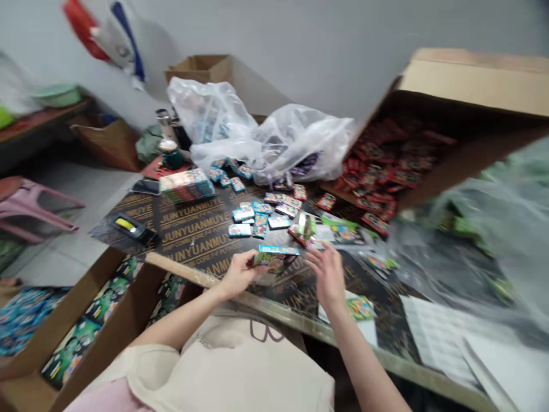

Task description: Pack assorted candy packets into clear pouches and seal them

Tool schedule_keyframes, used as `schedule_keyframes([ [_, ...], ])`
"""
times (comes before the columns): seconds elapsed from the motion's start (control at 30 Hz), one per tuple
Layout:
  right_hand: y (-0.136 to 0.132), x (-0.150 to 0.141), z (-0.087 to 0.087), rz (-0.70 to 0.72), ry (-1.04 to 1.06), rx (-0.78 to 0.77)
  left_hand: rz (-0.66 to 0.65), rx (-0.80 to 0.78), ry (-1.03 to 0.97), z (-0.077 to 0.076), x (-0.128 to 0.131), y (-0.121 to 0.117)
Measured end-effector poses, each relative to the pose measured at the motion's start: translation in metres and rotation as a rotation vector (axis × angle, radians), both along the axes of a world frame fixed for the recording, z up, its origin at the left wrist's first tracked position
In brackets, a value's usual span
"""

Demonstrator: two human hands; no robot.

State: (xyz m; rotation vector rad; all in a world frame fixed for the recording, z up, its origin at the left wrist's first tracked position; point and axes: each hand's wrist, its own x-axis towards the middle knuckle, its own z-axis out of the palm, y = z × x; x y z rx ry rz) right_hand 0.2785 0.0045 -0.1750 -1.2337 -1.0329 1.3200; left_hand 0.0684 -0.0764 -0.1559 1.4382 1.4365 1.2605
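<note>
My left hand (241, 273) is closed on one end of a small printed box (277, 260), green with a blue-edged top, held above the dark board table near its front edge. Just to the right of that box, my right hand (329, 274) has its fingers apart and nothing visible in them. Beyond my hands lies a loose pile of small blue packs (259, 224). Close to my right fingertips sits a green-and-red packet (304, 228). A green printed packet (360, 308) on white paper is partly hidden by my right forearm.
A tipped carton (472, 77) spills red packs (377, 166) at the right. Clear plastic bags (300, 137) stand at the back. A stack of boxes (186, 185) and a black-and-yellow tool (132, 229) lie left. Open cartons (92, 337) stand below the table's left edge.
</note>
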Motion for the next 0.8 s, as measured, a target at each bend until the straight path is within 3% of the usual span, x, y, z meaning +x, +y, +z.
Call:
schedule_keyframes([
  [0.07,-0.002,0.012,-0.021,-0.074,-0.261,0.178,0.173,0.124,0.279,0.012,-0.035,-0.004],
  [0.17,-0.009,0.024,-0.05,0.022,-0.579,0.417,0.389,0.159,0.749,0.013,-0.096,-0.001],
  [0.23,-0.016,0.027,-0.066,0.099,-0.694,0.529,0.432,0.019,1.036,-0.002,-0.128,0.006],
  [0.3,-0.023,0.029,-0.078,0.164,-0.761,0.595,0.381,-0.101,1.212,-0.025,-0.149,0.013],
  [0.4,-0.033,0.031,-0.095,0.224,-0.824,0.631,0.3,-0.136,1.269,-0.056,-0.162,0.017],
  [0.5,-0.04,0.033,-0.108,0.245,-0.871,0.652,0.261,-0.115,1.259,-0.073,-0.17,0.017],
  [0.67,-0.041,0.031,-0.117,0.262,-0.892,0.708,0.273,-0.153,1.173,-0.077,-0.194,0.039],
  [0.8,-0.043,0.026,-0.112,0.253,-0.914,0.714,0.253,-0.164,1.13,-0.074,-0.214,0.055],
])
